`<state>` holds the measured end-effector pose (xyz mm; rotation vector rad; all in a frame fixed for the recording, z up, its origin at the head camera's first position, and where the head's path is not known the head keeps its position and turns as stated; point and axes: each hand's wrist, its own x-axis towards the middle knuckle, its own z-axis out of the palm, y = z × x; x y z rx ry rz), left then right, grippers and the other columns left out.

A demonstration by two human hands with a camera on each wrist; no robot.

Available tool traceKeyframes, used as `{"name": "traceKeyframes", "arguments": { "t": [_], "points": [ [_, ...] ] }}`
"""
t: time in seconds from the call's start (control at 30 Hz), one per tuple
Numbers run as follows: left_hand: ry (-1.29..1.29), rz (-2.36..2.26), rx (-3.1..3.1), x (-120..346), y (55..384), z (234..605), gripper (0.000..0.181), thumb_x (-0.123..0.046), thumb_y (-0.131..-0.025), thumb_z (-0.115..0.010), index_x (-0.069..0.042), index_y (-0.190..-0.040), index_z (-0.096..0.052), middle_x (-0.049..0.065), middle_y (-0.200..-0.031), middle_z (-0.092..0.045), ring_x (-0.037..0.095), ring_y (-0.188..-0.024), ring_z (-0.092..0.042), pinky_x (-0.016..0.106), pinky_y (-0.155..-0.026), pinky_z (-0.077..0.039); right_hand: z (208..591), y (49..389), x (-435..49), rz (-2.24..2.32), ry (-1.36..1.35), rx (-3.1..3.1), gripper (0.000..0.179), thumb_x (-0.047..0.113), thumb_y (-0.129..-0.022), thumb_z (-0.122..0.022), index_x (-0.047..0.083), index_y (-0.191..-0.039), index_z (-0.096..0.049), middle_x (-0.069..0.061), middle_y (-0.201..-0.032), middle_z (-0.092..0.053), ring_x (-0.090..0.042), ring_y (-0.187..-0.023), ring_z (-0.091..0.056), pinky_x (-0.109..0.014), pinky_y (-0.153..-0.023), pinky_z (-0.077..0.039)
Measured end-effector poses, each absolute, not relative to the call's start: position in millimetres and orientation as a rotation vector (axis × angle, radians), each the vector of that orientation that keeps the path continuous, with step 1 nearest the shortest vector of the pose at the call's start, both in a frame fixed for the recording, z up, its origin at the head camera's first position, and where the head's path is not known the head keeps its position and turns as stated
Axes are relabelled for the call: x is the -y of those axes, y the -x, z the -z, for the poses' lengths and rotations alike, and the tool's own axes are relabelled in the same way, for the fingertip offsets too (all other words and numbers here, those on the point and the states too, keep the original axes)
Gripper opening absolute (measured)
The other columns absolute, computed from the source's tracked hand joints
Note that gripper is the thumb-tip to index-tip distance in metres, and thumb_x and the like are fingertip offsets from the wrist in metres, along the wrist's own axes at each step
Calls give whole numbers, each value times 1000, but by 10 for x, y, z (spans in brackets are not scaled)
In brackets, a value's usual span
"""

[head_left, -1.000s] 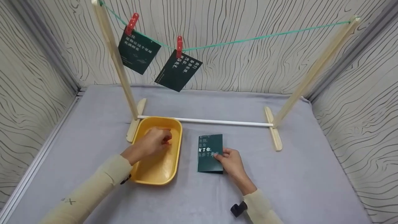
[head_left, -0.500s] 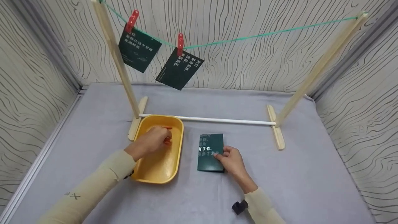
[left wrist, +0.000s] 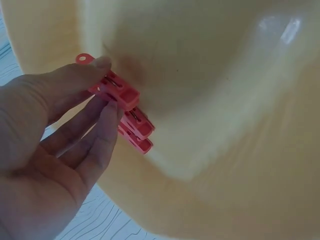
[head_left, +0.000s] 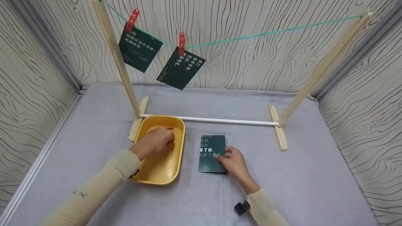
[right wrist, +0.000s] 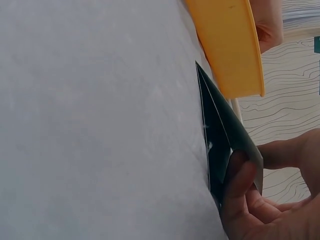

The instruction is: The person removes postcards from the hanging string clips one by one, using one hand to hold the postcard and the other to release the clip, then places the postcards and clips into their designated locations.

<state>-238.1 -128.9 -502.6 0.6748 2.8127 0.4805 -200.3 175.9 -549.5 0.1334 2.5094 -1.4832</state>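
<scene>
In the left wrist view my left hand pinches a red clothespin between thumb and fingers. More red clothespins lie right beside it, inside the yellow tray. From the head, the left hand reaches into the tray's far half and mostly hides the clothespins. My right hand grips the right edge of a dark green folded card with white lettering, thumb on top. The right wrist view shows the card's leaves parted, with fingers at the opening. The card is low over the grey cloth.
Behind the tray stands a wooden frame with a left post, a right post and a white crossbar. Along its green string, two dark cards, a left one and a right one, hang from red clothespins.
My left hand has shifted slightly within the tray, its fingers drawing together around the clothespin. The right hand and the green card stay nearly where they were. The head view has tilted a little.
</scene>
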Motion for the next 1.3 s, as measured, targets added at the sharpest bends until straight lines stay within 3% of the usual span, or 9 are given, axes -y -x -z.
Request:
{"name": "traceKeyframes", "arguments": {
  "t": [0.2,0.33,0.77,1.07,1.3],
  "points": [
    [-595,-445,-2792,1277,2392,5028,10,-9,-96,-75,-11,-104,-81,7,-97,-78,22,-86,-64,39,-97,-62,5495,2004,-1764,1470,-153,-2497,35,10,-93,-75,-9,-120,-62,5,-61,-40,-10,-60,-38,-23,-56,-32],
    [-583,-431,-2780,1265,2391,5033,12,-11,-97,-75,-12,-106,-81,7,-100,-78,23,-88,-64,40,-99,-61,5503,2014,-1769,1450,-149,-2512,34,10,-94,-75,-8,-119,-62,5,-62,-38,-10,-61,-37,-24,-56,-32],
    [-624,-352,-2798,1271,2397,5052,7,-10,-97,-75,-11,-102,-79,3,-80,-67,21,-80,-59,34,-87,-59,5460,1961,-1767,1225,-50,-2732,45,15,-93,-79,-10,-126,-61,-3,-79,-54,-16,-70,-51,-28,-64,-42],
    [-690,-320,-2824,1266,2384,5044,7,-6,-97,-73,-8,-99,-79,5,-81,-68,22,-78,-59,38,-89,-62,5488,1946,-1756,1110,4,-2858,41,15,-90,-81,-10,-117,-63,-9,-84,-62,-17,-73,-55,-29,-64,-45],
    [-636,-351,-2801,1264,2378,5035,6,-8,-97,-73,-10,-99,-79,4,-81,-67,22,-79,-59,38,-90,-61,5499,1953,-1736,1069,-1,-2874,49,16,-90,-80,-12,-124,-60,-10,-88,-62,-20,-78,-57,-34,-68,-48]
  ]
}}
